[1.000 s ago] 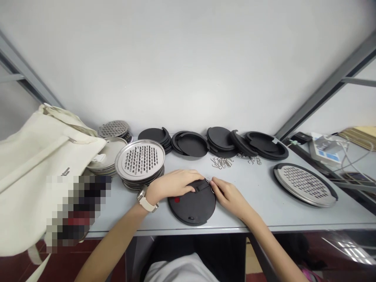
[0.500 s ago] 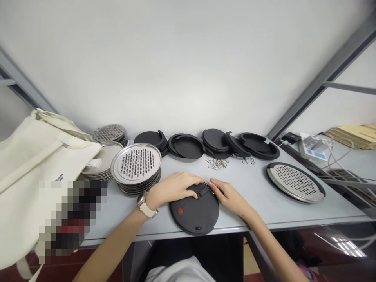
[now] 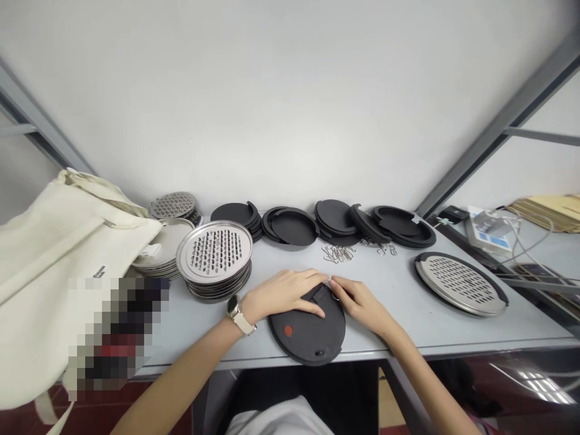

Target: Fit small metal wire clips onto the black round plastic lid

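Observation:
A round black disc [image 3: 308, 332] with a red dot and a small slot lies at the table's front edge. My left hand [image 3: 287, 294] rests over its upper left part, thumb on the face and fingers stretched to the top rim. At the upper right rim, my right hand [image 3: 360, 302] pinches a small metal hook, mostly hidden by the fingers. The fingertips of both hands nearly meet. Beyond them lies a loose pile of metal hooks [image 3: 338, 253]. A stack of perforated metal grater discs [image 3: 215, 254] stands to the left.
Black round trays [image 3: 294, 227] and black discs [image 3: 335, 216] line the wall. A grater in a black holder [image 3: 462, 284] lies at right. Plain metal discs [image 3: 170, 238] and a cream bag [image 3: 90, 229] are at left. Metal frame posts [image 3: 498, 121] flank the table.
The whole view has shifted slightly, so things appear a little further right. My left hand has slid along the disc's top, with its thumb further across the face toward my right hand.

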`<action>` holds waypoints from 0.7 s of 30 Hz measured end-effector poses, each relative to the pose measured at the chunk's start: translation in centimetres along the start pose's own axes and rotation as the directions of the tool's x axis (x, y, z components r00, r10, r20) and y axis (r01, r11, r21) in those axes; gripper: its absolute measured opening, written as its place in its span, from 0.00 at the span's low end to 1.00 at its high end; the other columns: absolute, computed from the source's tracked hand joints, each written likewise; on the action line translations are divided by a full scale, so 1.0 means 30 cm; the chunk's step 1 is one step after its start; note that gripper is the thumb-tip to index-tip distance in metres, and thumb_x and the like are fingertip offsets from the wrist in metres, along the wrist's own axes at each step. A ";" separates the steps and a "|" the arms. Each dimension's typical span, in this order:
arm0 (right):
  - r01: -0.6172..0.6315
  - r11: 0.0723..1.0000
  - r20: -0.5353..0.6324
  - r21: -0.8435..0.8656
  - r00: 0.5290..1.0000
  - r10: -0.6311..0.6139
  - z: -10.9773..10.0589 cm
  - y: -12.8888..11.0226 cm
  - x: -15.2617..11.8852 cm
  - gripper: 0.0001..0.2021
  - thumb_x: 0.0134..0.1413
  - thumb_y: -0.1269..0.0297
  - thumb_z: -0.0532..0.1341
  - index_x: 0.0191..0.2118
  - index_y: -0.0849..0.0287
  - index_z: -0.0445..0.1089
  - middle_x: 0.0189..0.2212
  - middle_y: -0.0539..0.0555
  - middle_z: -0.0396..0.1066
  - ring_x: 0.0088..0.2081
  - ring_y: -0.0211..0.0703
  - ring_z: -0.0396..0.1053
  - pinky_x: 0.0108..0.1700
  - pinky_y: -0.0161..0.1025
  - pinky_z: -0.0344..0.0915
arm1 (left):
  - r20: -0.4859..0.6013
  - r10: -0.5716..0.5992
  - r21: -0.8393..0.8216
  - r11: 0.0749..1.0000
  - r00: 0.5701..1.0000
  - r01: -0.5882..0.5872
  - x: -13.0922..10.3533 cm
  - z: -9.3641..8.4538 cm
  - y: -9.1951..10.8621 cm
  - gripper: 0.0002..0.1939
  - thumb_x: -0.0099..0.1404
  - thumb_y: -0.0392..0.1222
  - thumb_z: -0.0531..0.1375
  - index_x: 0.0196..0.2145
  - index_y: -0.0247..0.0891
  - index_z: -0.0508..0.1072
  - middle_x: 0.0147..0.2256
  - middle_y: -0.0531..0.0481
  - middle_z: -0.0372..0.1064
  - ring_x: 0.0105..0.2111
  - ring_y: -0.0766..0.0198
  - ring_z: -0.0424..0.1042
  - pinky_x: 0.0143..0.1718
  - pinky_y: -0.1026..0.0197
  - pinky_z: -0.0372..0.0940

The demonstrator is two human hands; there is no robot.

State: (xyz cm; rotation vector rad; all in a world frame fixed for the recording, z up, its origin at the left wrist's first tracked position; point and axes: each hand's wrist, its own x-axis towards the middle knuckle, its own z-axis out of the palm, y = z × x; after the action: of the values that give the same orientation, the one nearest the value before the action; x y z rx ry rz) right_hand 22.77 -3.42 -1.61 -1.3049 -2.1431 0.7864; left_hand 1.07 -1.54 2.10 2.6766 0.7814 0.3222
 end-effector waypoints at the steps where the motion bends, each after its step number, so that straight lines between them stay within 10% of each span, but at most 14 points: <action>1: -0.012 1.000 -0.035 -0.022 0.999 0.012 0.001 0.002 0.000 0.18 0.66 0.57 0.45 0.26 0.57 0.58 0.21 0.47 0.63 0.24 0.38 0.61 0.29 0.35 0.57 | -0.007 -0.024 0.018 1.000 1.000 0.024 0.002 0.004 0.000 0.31 0.65 0.60 0.53 0.60 0.41 0.56 0.52 0.43 0.63 0.50 0.54 0.66 0.49 0.57 0.61; 8: -0.062 0.993 -0.172 -0.096 0.984 0.045 0.003 0.015 0.002 0.18 0.66 0.58 0.46 0.24 0.56 0.52 0.18 0.46 0.57 0.22 0.37 0.58 0.28 0.35 0.54 | -0.083 -0.177 0.145 0.971 0.981 0.187 0.006 0.028 0.025 0.27 0.66 0.62 0.49 0.51 0.37 0.62 0.42 0.44 0.65 0.36 0.56 0.71 0.35 0.59 0.64; 21: 0.143 0.990 0.150 -0.017 0.979 -0.139 -0.050 0.019 0.243 0.20 0.65 0.53 0.45 0.23 0.57 0.55 0.19 0.45 0.53 0.24 0.36 0.54 0.29 0.33 0.53 | -0.181 -0.395 0.290 0.853 0.900 0.433 0.002 0.034 0.046 0.24 0.66 0.60 0.51 0.44 0.35 0.63 0.38 0.45 0.65 0.31 0.57 0.71 0.30 0.60 0.65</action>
State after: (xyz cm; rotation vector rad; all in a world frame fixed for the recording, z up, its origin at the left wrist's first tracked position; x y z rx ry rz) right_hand 21.14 3.69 -0.06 -1.1238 -2.3424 0.8196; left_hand 2.10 -2.87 1.68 2.6927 1.5395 0.2556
